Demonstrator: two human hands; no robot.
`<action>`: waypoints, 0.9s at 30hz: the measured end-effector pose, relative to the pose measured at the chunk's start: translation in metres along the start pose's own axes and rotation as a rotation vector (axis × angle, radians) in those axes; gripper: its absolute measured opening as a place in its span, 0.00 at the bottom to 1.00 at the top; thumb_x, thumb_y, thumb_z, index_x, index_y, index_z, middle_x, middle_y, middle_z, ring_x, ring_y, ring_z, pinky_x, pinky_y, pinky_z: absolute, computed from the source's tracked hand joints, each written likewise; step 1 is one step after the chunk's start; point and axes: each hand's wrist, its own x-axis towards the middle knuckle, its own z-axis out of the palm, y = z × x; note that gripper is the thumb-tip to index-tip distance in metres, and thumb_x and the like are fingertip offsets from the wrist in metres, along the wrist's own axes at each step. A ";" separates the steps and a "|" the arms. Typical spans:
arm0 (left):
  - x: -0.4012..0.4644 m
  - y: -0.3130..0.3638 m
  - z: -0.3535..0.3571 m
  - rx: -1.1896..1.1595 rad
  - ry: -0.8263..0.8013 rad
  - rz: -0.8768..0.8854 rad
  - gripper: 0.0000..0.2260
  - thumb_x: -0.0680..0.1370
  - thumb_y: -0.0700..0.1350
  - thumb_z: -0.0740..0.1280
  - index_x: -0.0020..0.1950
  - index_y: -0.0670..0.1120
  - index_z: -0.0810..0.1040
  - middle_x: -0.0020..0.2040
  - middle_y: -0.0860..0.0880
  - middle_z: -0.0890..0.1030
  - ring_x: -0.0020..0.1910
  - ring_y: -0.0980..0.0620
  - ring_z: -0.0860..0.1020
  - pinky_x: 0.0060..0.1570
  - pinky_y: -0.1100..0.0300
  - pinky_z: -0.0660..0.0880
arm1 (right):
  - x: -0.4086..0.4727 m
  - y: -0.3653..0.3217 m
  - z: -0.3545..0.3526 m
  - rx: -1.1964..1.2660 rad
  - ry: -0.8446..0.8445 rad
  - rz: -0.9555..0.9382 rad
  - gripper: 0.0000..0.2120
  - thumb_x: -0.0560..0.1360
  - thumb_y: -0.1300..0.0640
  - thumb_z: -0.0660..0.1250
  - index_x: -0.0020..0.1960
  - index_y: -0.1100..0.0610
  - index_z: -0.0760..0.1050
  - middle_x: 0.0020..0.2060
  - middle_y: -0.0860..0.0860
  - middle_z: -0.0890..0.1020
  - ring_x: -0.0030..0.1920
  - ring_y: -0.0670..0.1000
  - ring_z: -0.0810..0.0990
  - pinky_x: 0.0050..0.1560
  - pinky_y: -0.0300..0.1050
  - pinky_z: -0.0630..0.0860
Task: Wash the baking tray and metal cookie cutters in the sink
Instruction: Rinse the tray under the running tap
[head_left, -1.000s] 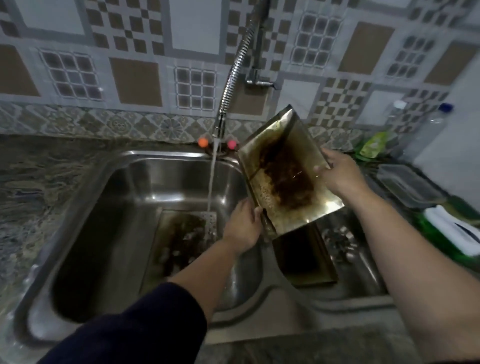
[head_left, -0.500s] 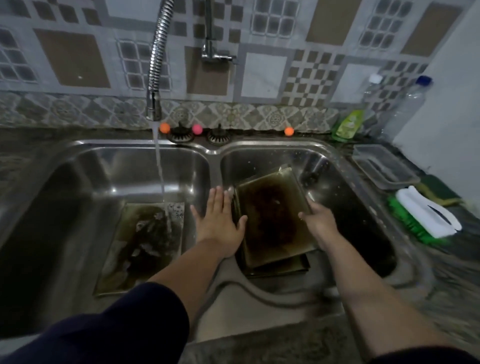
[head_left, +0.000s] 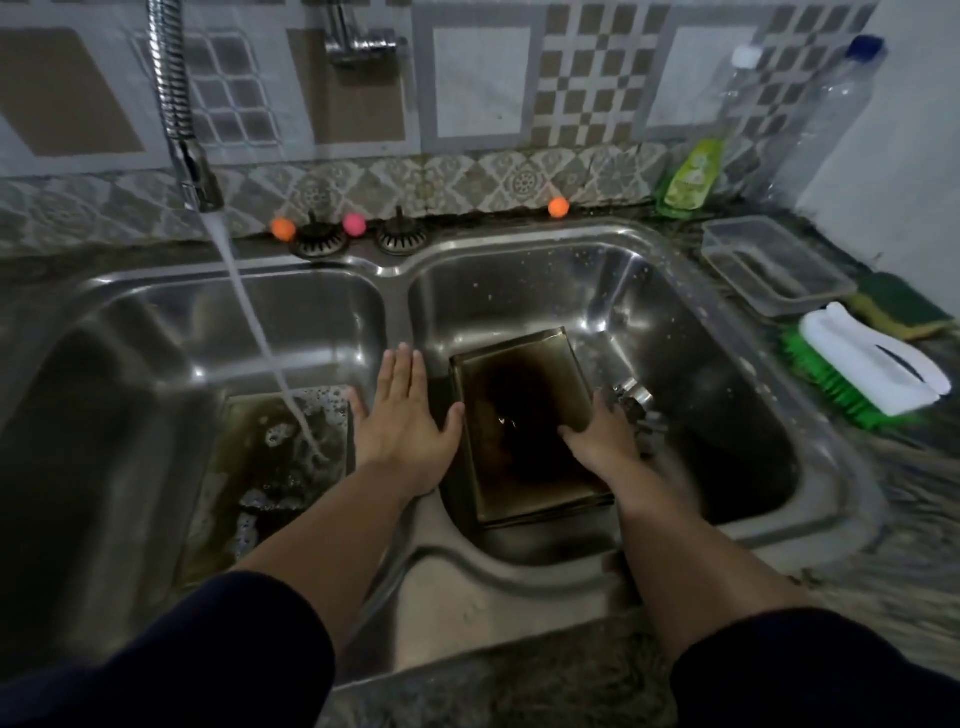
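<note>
1. Water from the faucet runs at a slant into the left basin, landing on a dirty baking tray lying flat on the basin floor w/ suds on it.
2. Left hand is flat over the divider btwn the basins, fingers straight and together, thumb spread toward the right; grip open, holding nothing.
3. Second baking tray, dark burnt patch in its middle, lies in the right basin, stacked on another tray whose edge shows under its near side.
4. Right hand rests on that tray's right edge; thumb lies on the inside, fingers go over the rim out of view, so can't tell if grip is closed on it.
5. Metal cookie cutters sit just beyond the right hand, partly hidden.
6. On the counter at right: clear plastic container, green-bristle scrub brush, sponge, dish soap bottle.
</note>
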 end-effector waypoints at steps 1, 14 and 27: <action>0.000 0.000 0.000 0.000 0.000 -0.001 0.35 0.80 0.62 0.47 0.79 0.46 0.38 0.78 0.50 0.35 0.76 0.53 0.33 0.75 0.40 0.42 | 0.000 0.000 0.001 -0.050 -0.010 0.009 0.41 0.76 0.46 0.66 0.79 0.54 0.45 0.76 0.57 0.56 0.74 0.62 0.58 0.70 0.56 0.61; 0.001 -0.003 -0.003 -0.135 -0.004 0.020 0.32 0.81 0.59 0.48 0.79 0.46 0.38 0.78 0.52 0.35 0.76 0.55 0.33 0.75 0.43 0.41 | -0.029 -0.042 0.001 -0.294 -0.138 -0.082 0.32 0.78 0.45 0.62 0.78 0.43 0.51 0.78 0.53 0.44 0.77 0.59 0.44 0.75 0.57 0.50; -0.009 -0.140 -0.002 -0.277 -0.104 -0.007 0.20 0.82 0.54 0.50 0.72 0.52 0.68 0.76 0.49 0.62 0.76 0.49 0.57 0.73 0.45 0.59 | -0.119 -0.203 0.083 -0.537 -0.031 -0.676 0.25 0.82 0.48 0.51 0.77 0.42 0.49 0.78 0.53 0.39 0.76 0.55 0.32 0.74 0.62 0.34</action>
